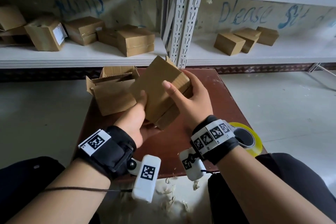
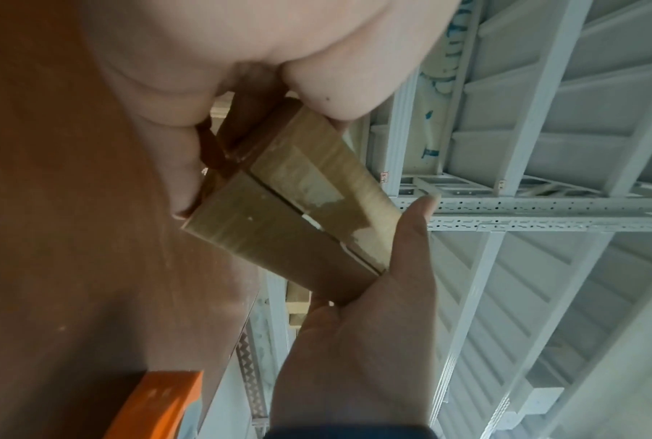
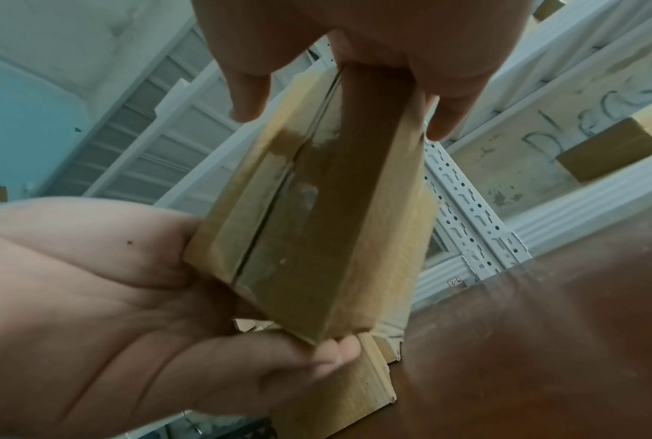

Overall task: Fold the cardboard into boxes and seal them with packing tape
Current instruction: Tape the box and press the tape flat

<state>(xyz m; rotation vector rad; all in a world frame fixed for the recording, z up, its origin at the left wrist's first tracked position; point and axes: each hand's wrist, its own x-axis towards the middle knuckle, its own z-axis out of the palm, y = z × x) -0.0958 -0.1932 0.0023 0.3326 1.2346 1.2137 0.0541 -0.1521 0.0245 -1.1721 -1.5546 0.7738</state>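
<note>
You are sitting at a small reddish-brown table point(image 1: 214, 96) set on a pale grey floor point(image 1: 291, 107), facing white metal shelving point(image 1: 185, 23) stocked with closed cardboard boxes. You are holding a taped box point(image 1: 158, 89) tilted above the tabletop: your left hand point(image 1: 134, 120) is gripping its near corner, your right hand point(image 1: 192, 100) is curling round its far side, index finger extended. An open-flapped box point(image 1: 112, 89) is sitting on the table just to the left, and the yellow tape roll point(image 1: 252, 138) near your right wrist.
</note>
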